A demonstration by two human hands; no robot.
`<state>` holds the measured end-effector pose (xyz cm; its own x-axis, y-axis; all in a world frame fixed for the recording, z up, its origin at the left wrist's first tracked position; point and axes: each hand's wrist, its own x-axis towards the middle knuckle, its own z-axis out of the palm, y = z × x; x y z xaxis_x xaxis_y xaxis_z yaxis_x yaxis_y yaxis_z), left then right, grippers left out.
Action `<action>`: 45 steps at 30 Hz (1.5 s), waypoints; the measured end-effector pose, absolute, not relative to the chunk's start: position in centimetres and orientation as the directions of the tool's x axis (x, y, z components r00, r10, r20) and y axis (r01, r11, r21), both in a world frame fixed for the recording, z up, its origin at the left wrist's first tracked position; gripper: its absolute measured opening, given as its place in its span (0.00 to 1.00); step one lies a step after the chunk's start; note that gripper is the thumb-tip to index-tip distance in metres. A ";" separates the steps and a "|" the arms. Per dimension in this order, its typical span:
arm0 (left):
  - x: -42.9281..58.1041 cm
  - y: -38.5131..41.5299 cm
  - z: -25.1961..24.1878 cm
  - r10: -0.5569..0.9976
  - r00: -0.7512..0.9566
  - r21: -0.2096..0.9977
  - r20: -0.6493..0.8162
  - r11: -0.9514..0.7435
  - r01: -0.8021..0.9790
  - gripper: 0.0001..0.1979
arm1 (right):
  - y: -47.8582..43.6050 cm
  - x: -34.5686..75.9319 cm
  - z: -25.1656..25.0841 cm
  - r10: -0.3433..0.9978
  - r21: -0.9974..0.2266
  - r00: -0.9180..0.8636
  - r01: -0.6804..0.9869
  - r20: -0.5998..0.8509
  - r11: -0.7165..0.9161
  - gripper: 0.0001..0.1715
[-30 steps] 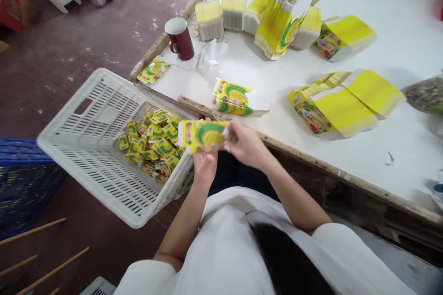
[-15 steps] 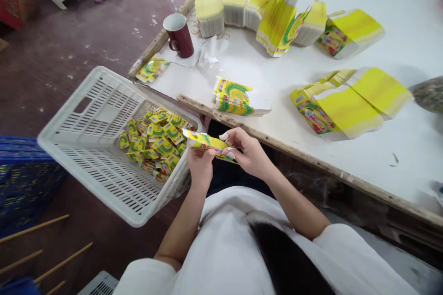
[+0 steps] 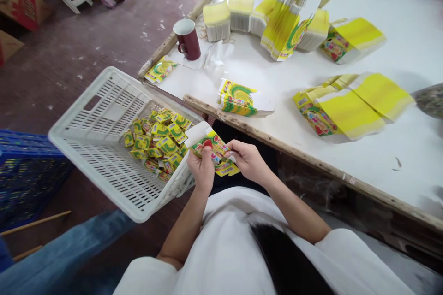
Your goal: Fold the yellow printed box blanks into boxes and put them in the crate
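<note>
Between my hands is a small printed carton [image 3: 213,145], yellow and green with red fruit pictures and a white flap at its left end. My left hand [image 3: 202,168] grips its left part, thumb on the printed face. My right hand [image 3: 245,159] pinches its right end, where a yellow flap with a barcode hangs down. On the table edge just beyond lies a stack of flat cartons [image 3: 238,97]. Left of my hands, a white plastic basket [image 3: 100,152] holds many small yellow cartons [image 3: 162,140].
The white table [image 3: 363,156] carries bundles of yellow cartons [image 3: 349,106], a fanned carton stack [image 3: 285,27], a maroon mug [image 3: 188,41] and a loose flat carton [image 3: 161,69]. A blue crate [image 3: 27,175] stands at left. Someone's jeans-clad leg [image 3: 76,244] shows at lower left.
The carton has turned from edge-on to show its broad printed face, and its barcode flap now shows. A jeans-clad leg has come into view at lower left. The view has shifted slightly.
</note>
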<state>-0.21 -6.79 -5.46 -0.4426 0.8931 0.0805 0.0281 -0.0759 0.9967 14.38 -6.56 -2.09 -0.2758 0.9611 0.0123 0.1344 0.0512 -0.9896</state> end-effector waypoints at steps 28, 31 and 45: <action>-1.8 -6.7 -2.0 0.965 0.227 0.833 -0.132 -0.016 0.554 0.38 | -6.9 16.5 -2.7 0.788 -0.602 -0.190 0.549 0.586 0.580 0.15; -0.5 -7.3 -2.9 0.997 0.063 0.843 -0.036 -0.003 0.538 0.35 | -8.5 14.6 -3.5 0.774 -0.672 0.051 0.535 0.631 0.513 0.14; -1.3 -7.1 -3.1 0.977 0.212 0.833 0.035 -0.145 0.534 0.33 | -6.3 16.5 -1.4 0.999 -0.991 0.039 0.135 0.019 0.013 0.21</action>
